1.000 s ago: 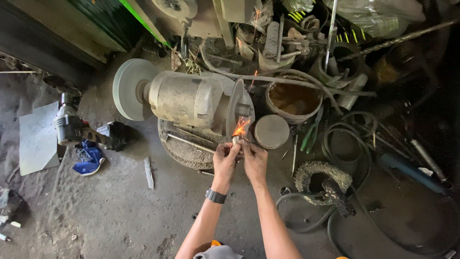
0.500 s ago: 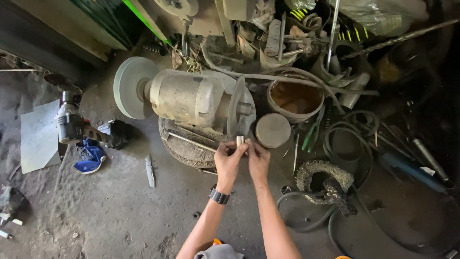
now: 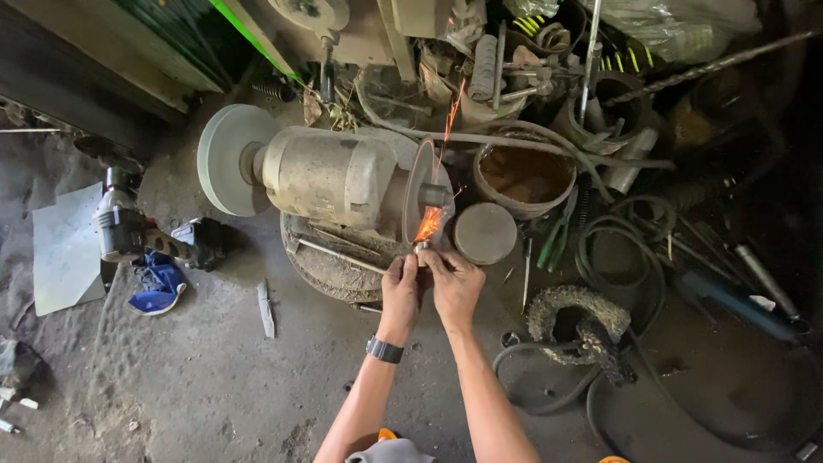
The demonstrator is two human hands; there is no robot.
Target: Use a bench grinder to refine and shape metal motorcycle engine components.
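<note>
Small metal piece (image 3: 421, 247) pinched by both hands, left (image 3: 400, 294), right (image 3: 455, 285), sparking against grinder wheel (image 3: 417, 193), dusty cluttered floor (image 3: 197, 377)

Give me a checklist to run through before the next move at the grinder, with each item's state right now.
1. Both hands on the workpiece: left hand and right hand pinch the small metal piece together. Ok.
2. Contact with the grinding wheel: sparks fly at the edge. Ok.
3. Fingers clear of the wheel: close below it. Not ok.
4. Gloves: hands bare. Not ok.
5. Wristwatch away from the wheel: ok.
6. Eye protection: cannot tell.
</note>
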